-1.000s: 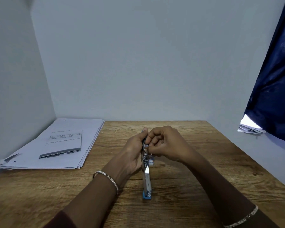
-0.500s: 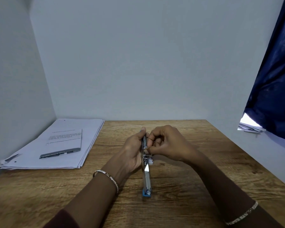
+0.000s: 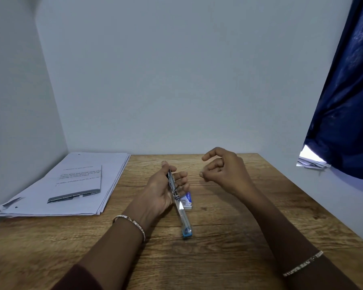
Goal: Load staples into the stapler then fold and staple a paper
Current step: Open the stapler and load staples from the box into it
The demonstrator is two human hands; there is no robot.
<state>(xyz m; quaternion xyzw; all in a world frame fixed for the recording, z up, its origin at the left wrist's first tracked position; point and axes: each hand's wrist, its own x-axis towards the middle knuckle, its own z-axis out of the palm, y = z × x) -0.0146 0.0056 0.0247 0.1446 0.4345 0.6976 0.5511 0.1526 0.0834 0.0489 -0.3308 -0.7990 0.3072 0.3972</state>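
Wood-grain counter (image 3: 218,258) in a pale-walled corner, blue curtain (image 3: 348,101) at right. The left hand (image 3: 157,191) grips the opened stapler (image 3: 179,206) mid-counter; the right hand (image 3: 224,170) hovers beside, loosely curled, empty. A paper stack (image 3: 50,197) lies at the left wall

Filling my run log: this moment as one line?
left hand: grips opened stapler | right hand: free above table | staple box: beside stapler | paper stack: on left
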